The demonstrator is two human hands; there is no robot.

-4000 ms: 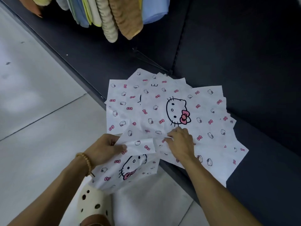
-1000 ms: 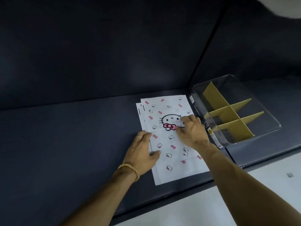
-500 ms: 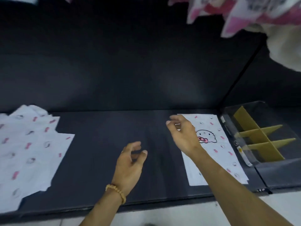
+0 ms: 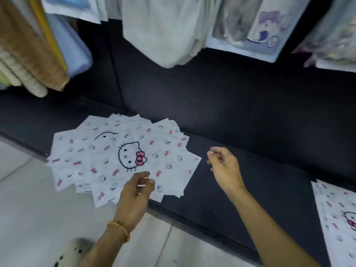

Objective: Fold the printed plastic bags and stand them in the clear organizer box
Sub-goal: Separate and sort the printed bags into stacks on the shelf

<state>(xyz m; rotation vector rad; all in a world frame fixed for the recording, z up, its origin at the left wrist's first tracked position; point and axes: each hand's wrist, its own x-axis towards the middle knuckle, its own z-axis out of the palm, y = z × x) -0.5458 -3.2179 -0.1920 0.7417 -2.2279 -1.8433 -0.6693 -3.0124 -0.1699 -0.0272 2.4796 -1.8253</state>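
1. We record the fanned printed bags [image 4: 123,158]: white, scattered with small pink bows and black-outlined cat faces; the top one bears a large cat face with a pink bow.
2. Flattened bag [image 4: 339,214] at right: same white, pink and black print.
3. Worktop [image 4: 240,120]: dark navy-black.
4. Floor [image 4: 28,218]: pale grey tiles.
5. Hanging towels [image 4: 30,54]: tan, cream, yellow, light blue.
6. Wrist bracelet [image 4: 120,229]: amber beads.

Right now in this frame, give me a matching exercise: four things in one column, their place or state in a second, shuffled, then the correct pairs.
Things:
1. fanned pile of printed bags
2. left hand
3. right hand
4. separate printed bag

Places or states:
A. at the frame's right edge
B. over the bare dark shelf, holding nothing
C. spread on the shelf, overhanging its front edge
D. over the pile's near edge, beaded bracelet on its wrist

Pairs: 1-C, 2-D, 3-B, 4-A
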